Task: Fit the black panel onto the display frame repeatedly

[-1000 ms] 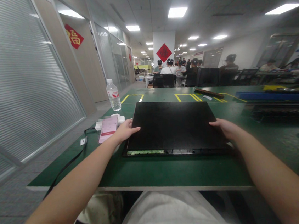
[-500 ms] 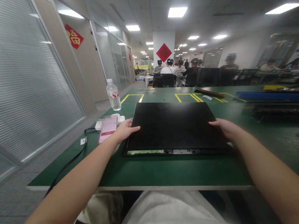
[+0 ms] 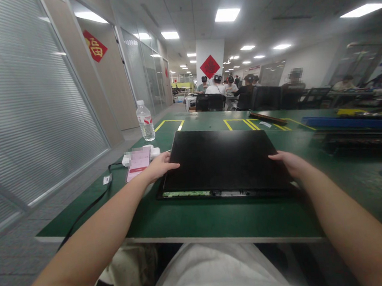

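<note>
A flat black display panel lies in front of me, over a dark frame whose near edge bares a green circuit board strip. My left hand grips the panel's left edge, thumb on top and fingers partly hidden underneath. On the opposite edge, my right hand holds the panel the same way, its thumb resting on the black surface and its other fingers mostly hidden. Close to my left wrist lies a phone with a lit pink screen.
The green table carries a water bottle and a white adapter with a black cable at left. Long dark parts and a blue strip lie at right. Several people sit at tables farther back.
</note>
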{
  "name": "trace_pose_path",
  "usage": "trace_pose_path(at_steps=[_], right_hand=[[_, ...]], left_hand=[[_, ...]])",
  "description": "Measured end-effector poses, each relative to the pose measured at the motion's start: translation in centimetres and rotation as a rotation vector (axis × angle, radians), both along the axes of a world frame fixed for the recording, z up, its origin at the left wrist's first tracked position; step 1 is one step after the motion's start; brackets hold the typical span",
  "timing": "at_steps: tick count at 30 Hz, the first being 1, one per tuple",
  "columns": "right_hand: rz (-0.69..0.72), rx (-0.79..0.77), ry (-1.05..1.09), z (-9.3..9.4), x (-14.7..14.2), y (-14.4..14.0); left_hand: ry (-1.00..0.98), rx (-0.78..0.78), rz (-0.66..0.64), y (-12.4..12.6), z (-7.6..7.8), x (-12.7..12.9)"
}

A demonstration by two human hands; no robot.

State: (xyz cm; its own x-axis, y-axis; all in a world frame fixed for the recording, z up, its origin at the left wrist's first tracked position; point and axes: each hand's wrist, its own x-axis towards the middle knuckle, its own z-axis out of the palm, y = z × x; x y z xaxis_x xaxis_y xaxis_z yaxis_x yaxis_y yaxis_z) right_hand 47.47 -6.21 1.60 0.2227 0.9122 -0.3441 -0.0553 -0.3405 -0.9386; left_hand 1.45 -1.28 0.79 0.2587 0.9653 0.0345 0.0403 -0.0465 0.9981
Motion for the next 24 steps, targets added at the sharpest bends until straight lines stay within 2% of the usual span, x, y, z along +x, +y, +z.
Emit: trace_pose_path(at_steps=[24], right_hand=[[0.015, -0.001, 0.015, 0.25, -0.35, -0.25]], left_hand=[[0.006, 0.01, -0.02, 0.07, -0.16, 0.12]])
